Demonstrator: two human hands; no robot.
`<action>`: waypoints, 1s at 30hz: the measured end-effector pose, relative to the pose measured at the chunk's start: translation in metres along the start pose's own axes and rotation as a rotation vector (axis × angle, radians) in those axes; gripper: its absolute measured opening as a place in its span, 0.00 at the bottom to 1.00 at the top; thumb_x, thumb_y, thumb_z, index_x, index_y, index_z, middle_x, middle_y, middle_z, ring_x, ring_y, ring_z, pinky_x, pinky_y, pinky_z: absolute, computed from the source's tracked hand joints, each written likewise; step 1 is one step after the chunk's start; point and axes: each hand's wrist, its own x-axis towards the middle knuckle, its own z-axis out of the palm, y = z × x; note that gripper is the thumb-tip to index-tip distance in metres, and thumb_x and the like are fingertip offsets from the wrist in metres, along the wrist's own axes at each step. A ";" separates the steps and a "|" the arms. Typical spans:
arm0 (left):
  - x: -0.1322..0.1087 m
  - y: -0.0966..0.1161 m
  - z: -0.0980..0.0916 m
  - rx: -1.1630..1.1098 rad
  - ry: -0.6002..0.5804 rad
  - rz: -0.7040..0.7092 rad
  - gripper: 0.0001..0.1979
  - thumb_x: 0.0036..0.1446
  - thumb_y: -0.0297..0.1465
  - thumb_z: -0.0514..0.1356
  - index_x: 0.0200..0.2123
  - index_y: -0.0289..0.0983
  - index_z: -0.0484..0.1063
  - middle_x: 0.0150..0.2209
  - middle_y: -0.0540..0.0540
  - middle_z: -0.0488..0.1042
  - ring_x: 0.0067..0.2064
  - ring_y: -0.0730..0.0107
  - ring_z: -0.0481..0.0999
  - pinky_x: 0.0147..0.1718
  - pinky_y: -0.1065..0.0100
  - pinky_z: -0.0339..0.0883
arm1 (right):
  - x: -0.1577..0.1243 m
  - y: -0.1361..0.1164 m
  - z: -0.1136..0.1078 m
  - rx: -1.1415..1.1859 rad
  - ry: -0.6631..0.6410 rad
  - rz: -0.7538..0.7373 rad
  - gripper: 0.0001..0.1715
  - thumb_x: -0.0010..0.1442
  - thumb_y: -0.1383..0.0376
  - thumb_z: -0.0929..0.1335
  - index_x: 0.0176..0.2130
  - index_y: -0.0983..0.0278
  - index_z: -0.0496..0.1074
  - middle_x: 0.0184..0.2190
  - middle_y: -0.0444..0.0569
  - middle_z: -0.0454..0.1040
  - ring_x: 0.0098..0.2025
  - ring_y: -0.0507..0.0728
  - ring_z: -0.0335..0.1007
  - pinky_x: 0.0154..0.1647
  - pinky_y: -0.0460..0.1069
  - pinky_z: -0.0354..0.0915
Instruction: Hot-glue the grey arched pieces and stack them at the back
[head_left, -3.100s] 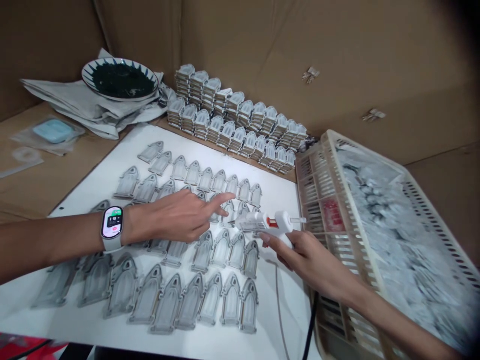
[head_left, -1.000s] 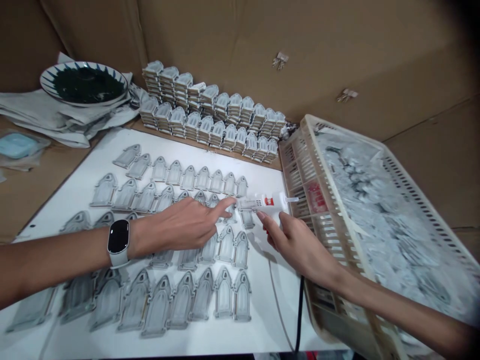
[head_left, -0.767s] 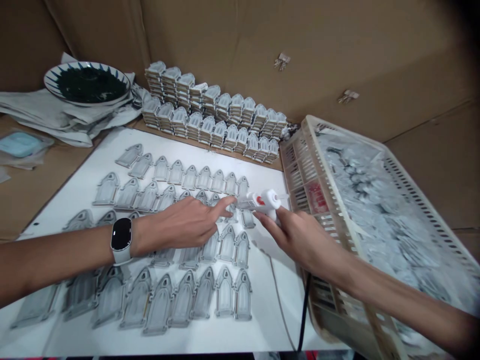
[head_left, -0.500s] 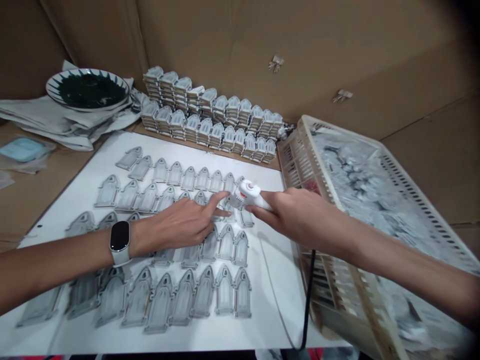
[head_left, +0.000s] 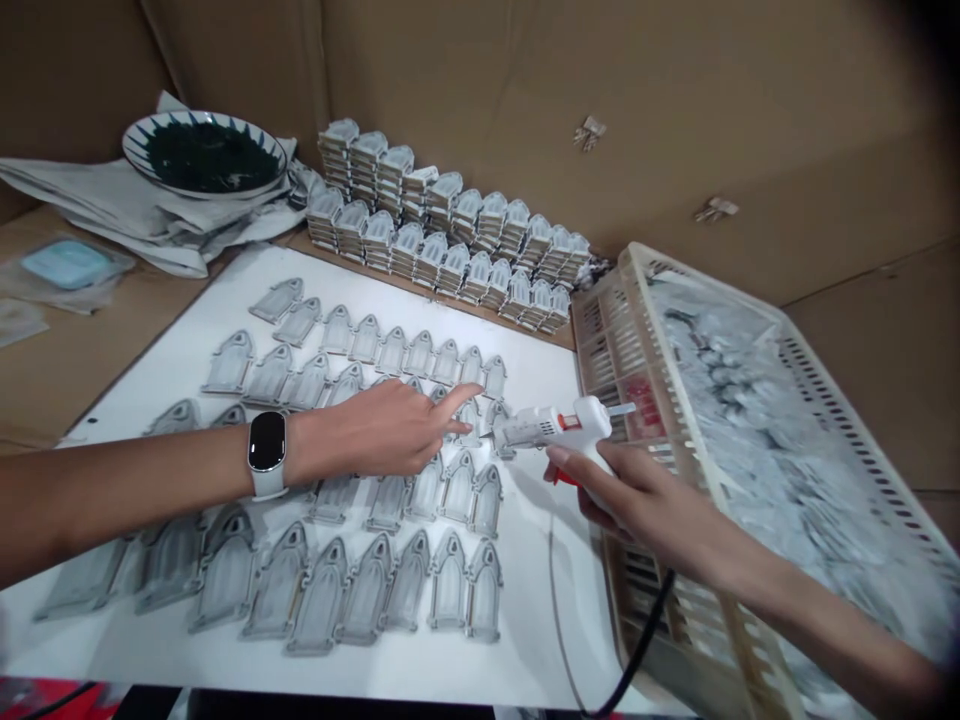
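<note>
My right hand (head_left: 630, 490) grips a white hot glue gun (head_left: 559, 428) with an orange trigger; its nozzle points left at a small grey arch-shaped piece (head_left: 471, 415). My left hand (head_left: 382, 430), with a smartwatch (head_left: 268, 455) on the wrist, lies over the rows of grey arch-shaped pieces (head_left: 375, 590) on the white board (head_left: 540, 600). Its index finger is stretched out and presses down by the piece at the nozzle; the other fingers are curled.
Stacks of finished arch pieces (head_left: 450, 240) line the board's far edge. A cream plastic basket (head_left: 660, 330) full of grey parts stands at the right. A bowl (head_left: 206, 155) of dark stuff sits on newspaper at the back left. The gun's black cord (head_left: 637, 640) runs off the front edge.
The right hand has turned the glue gun back level, nozzle pointing left at the piece by my left index finger. The left hand has stayed in place on the pieces.
</note>
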 end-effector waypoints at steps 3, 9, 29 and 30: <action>0.005 0.000 -0.001 0.045 0.019 0.001 0.42 0.69 0.26 0.54 0.81 0.31 0.41 0.44 0.43 0.88 0.26 0.62 0.76 0.26 0.60 0.52 | 0.000 0.002 0.011 0.076 -0.013 0.002 0.45 0.61 0.20 0.62 0.30 0.58 0.63 0.22 0.39 0.63 0.26 0.54 0.57 0.30 0.53 0.56; 0.010 -0.002 0.002 0.130 0.064 0.011 0.40 0.67 0.27 0.53 0.80 0.29 0.46 0.30 0.46 0.83 0.23 0.59 0.75 0.24 0.59 0.46 | 0.008 0.002 0.018 0.135 -0.034 -0.019 0.43 0.65 0.24 0.62 0.32 0.59 0.67 0.21 0.40 0.64 0.24 0.53 0.57 0.28 0.52 0.54; 0.006 -0.001 0.002 0.199 0.087 0.031 0.34 0.69 0.28 0.53 0.77 0.33 0.56 0.27 0.47 0.80 0.24 0.58 0.75 0.25 0.62 0.49 | 0.000 -0.028 -0.002 -0.845 0.179 -0.380 0.32 0.81 0.45 0.60 0.28 0.55 0.63 0.24 0.52 0.77 0.30 0.68 0.82 0.32 0.55 0.49; 0.006 -0.001 0.002 0.202 0.086 0.031 0.33 0.69 0.28 0.53 0.76 0.33 0.57 0.28 0.46 0.80 0.25 0.58 0.75 0.25 0.62 0.49 | -0.002 -0.034 -0.003 -0.897 0.181 -0.387 0.31 0.81 0.45 0.60 0.30 0.56 0.66 0.25 0.53 0.78 0.32 0.69 0.83 0.32 0.56 0.48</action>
